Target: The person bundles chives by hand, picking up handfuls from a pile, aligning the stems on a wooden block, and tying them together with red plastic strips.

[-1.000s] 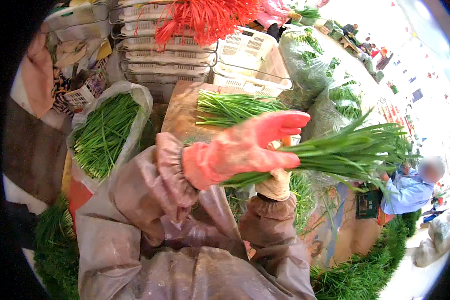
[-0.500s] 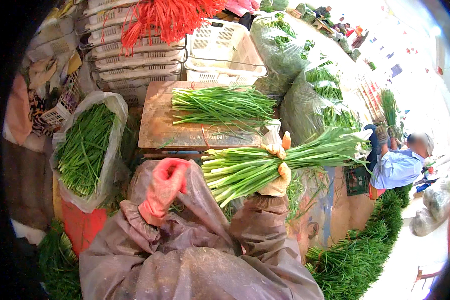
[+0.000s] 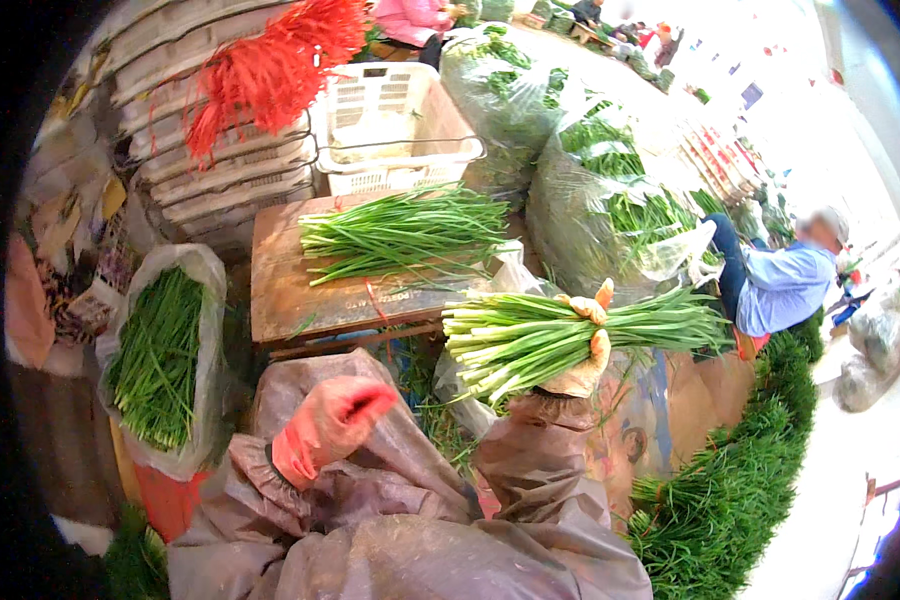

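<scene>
My right hand [image 3: 588, 362], in a pale, worn glove, grips a bunch of garlic chives [image 3: 515, 338] around its middle. The pale cut ends point left and the green leaves fan out to the right. In a reddish rubber glove, my left hand [image 3: 338, 412] is curled closed above my lap, apart from the bunch; nothing sticks out of its slightly blurred fingers. Beyond both hands, a loose pile of chives [image 3: 405, 232] lies across a wooden board [image 3: 282, 262], its cut ends also to the left.
Left of the board stands an open plastic bag [image 3: 210, 290] filled with chives. Red ties [image 3: 270, 75] hang before stacked white crates [image 3: 225, 175]. An empty white crate [image 3: 402, 178] and large bags of greens [image 3: 560, 215] stand behind. Bunches [image 3: 720, 505] line the right; a person [image 3: 785, 285] sits there.
The view has turned and shifted. My right hand has carried the bunch slightly right, away from the board. My left hand stays closed and has tilted, with its fingers now pointing more to the right.
</scene>
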{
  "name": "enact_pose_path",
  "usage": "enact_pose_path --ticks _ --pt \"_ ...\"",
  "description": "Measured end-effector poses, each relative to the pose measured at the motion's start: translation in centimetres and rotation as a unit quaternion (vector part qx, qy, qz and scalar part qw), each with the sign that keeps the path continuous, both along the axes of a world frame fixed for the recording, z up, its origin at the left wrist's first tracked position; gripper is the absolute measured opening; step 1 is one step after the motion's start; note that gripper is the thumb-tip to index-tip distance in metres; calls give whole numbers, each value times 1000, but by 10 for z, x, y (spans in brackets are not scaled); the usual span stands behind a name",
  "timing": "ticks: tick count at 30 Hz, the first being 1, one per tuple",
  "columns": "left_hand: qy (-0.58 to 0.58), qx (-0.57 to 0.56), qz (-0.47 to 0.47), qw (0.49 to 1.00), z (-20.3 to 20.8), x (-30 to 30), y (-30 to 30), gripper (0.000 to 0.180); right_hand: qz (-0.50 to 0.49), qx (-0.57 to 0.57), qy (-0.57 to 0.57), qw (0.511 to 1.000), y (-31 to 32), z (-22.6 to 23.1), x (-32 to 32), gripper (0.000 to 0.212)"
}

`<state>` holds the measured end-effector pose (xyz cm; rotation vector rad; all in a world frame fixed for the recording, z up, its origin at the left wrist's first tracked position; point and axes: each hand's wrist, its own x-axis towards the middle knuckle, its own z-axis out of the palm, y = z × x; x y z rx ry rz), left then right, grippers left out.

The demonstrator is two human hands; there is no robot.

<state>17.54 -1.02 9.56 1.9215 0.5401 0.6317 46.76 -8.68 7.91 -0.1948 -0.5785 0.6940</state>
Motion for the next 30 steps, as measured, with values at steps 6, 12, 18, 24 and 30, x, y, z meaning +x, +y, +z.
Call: enact_pose_path --ticks 6,12,18,24,30 --pt "-17 296 37 954 52 69 -12 43 -2 -20 -62 998 -7 0 -7 71" --pt "-23 312 11 950 32 82 -12 24 46 -7 -23 999 2 -1 -3 73" --pt "-22 135 -61 989 5 59 6 12 37 -13 -5 999 -10 -1 15 69" --pt "229 147 -127 954 -61 0 37 39 -77 -7 10 997 -22 2 50 68" --pt "-181 -329 -229 898 -69 85 -22 108 -154 -21 -75 985 24 35 -32 73"
